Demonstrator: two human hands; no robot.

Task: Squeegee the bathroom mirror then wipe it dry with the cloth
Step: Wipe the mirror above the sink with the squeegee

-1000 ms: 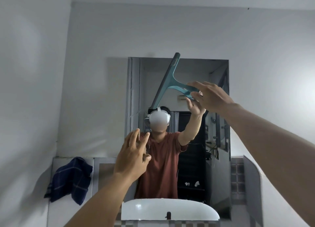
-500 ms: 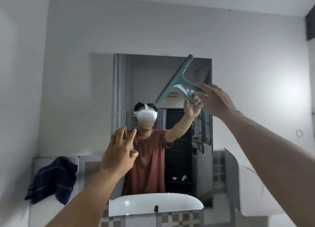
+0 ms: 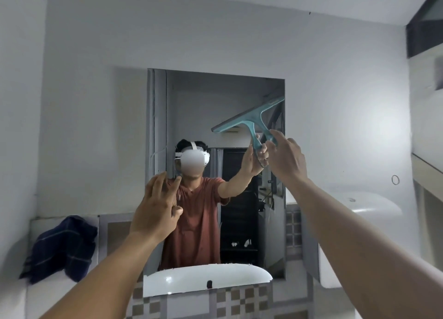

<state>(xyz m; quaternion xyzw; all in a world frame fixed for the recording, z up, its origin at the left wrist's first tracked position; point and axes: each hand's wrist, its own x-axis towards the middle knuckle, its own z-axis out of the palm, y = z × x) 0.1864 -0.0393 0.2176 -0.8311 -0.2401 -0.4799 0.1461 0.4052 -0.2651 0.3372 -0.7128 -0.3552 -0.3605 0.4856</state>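
Note:
A frameless rectangular mirror (image 3: 191, 108) hangs on the white wall ahead and reflects me. My right hand (image 3: 286, 159) grips the handle of a teal squeegee (image 3: 249, 117), whose blade lies slanted against the mirror's upper right part, its right end near the mirror's right edge. My left hand (image 3: 157, 208) is raised in front of the mirror's lower left, fingers apart, holding nothing. A dark blue checked cloth (image 3: 61, 245) is draped over the ledge at the lower left, away from both hands.
A white basin (image 3: 203, 279) sits below the mirror above checked tiles (image 3: 239, 299). A second white basin shape (image 3: 366, 206) juts from the right wall. A small ring (image 3: 395, 179) hangs on the right wall. A dark window opening (image 3: 424, 31) is at the top right.
The squeegee has swung from steeply tilted to nearly level and moved right and down to the mirror's right edge. My view has shifted right. My left hand has stayed raised and open.

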